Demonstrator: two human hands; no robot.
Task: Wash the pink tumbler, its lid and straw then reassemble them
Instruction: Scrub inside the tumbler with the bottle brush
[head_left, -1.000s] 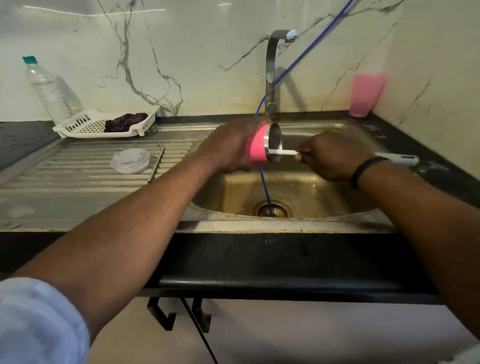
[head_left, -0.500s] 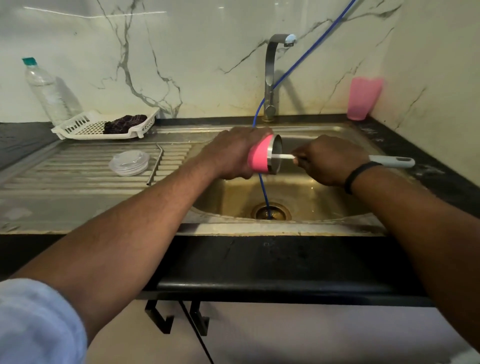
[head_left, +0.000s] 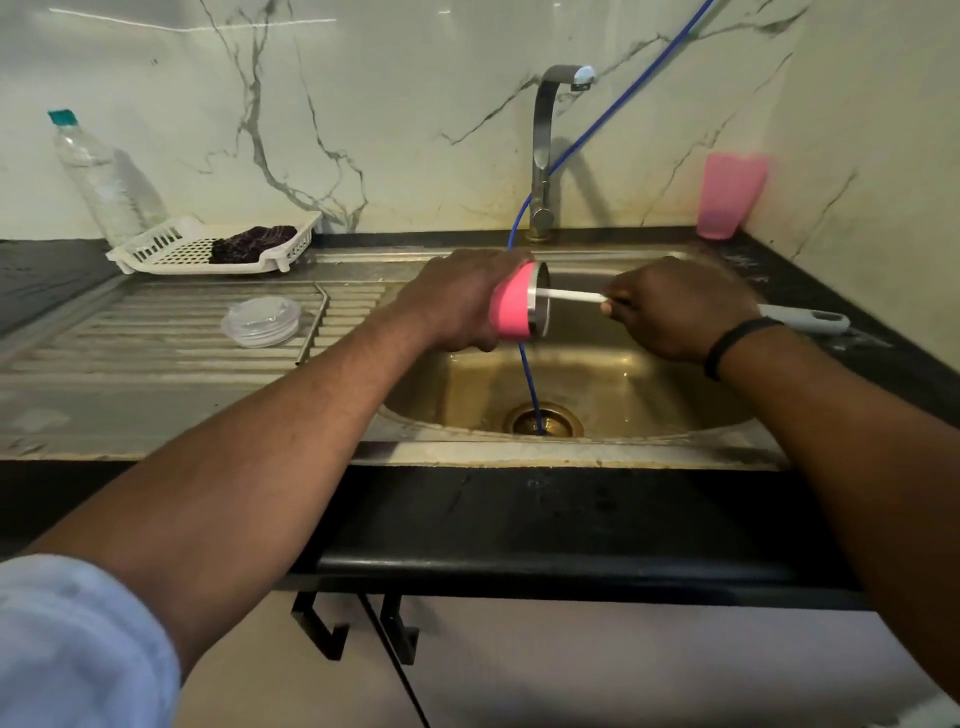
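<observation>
Over the sink basin (head_left: 597, 379), the left hand (head_left: 457, 301) wraps its fingers around the pink tumbler (head_left: 511, 304), holding it on its side with the steel-rimmed mouth turned toward the right. The right hand (head_left: 675, 309) has its fingers curled around a bottle brush (head_left: 571, 296); the white shaft runs from the fist into the tumbler's mouth, and the grey handle end sticks out behind the wrist over the dark counter (head_left: 857, 358). The brush head is hidden inside the tumbler. A black band (head_left: 735, 343) sits on the right wrist. On the ribbed draining board (head_left: 130, 364) to the left lie the clear lid (head_left: 261, 321) and, just beside it, the metal straw (head_left: 313, 325), bent near its far end. Further back sits a white perforated tray (head_left: 171, 254) holding a dark cloth (head_left: 253, 243), with a clear plastic bottle (head_left: 101, 179) leaning against the marble wall behind it. The tap (head_left: 543, 150) stands behind the basin, and a blue hose (head_left: 530, 384) runs down past it into the drain (head_left: 543, 421). A pink cup (head_left: 730, 195) stands in the far right corner of the counter.
</observation>
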